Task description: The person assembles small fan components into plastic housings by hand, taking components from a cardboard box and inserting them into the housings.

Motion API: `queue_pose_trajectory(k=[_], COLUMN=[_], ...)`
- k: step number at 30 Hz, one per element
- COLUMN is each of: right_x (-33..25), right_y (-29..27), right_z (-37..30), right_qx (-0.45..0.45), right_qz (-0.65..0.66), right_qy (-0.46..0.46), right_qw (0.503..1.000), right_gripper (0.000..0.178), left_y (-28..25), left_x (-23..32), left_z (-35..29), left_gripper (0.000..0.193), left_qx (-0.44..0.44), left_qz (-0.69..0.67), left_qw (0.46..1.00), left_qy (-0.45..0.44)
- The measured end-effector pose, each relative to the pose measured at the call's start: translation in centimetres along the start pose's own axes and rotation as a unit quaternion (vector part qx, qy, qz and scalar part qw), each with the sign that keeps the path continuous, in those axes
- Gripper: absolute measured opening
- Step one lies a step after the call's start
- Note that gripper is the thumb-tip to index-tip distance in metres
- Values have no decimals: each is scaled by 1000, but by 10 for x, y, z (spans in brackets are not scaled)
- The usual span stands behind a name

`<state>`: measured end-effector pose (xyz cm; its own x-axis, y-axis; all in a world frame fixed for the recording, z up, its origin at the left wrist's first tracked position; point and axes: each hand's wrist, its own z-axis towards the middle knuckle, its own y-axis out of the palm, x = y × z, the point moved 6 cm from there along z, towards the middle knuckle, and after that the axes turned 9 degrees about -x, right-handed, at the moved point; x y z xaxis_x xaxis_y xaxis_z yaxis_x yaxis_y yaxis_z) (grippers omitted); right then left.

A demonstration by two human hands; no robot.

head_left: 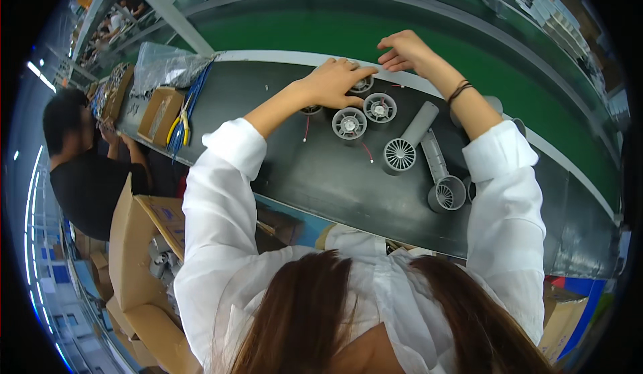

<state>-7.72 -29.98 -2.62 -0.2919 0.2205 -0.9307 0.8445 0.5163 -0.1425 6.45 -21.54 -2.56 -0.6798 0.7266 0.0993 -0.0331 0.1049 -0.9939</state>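
Observation:
My left hand (333, 85) reaches over a group of small round grey fans at the far side of the dark bench. Its fingers and thumb curve round the farthest fan (362, 84), partly covering it. Close by stand two more fans (349, 125), (380, 108), face up with thin red wires trailing. Another fan (311, 109) shows only partly under my left wrist. My right hand (406, 51) is raised over the bench's far edge, its fingers loosely bent and apart, with nothing in them. Nearer my right forearm lie grey tube-shaped housings with round grilled ends (400, 155), (447, 193).
The dark bench (301, 180) borders a green conveyor belt (281, 29). To the left are blue wires (193, 106), yellow-handled pliers (179, 127), a cardboard tray (161, 114) and a clear plastic bag (167, 69). A co-worker (94, 166) sits there, beside an open carton (151, 293) of grey parts.

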Motion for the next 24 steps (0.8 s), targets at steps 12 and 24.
queue_pose_trajectory(k=[12, 24], right_x=[-18, -39], right_y=[33, 117], right_z=[-87, -93], right_qx=[-145, -234], right_qz=[-207, -240], right_qy=[-100, -108], right_qw=[962, 936], right_gripper=[33, 39], left_y=[-158, 44], left_x=[-21, 88], left_z=[-262, -603], left_gripper=[47, 102], left_qx=[-120, 51], left_qz=[-62, -98], left_qw=[969, 773], left_qy=[-207, -625])
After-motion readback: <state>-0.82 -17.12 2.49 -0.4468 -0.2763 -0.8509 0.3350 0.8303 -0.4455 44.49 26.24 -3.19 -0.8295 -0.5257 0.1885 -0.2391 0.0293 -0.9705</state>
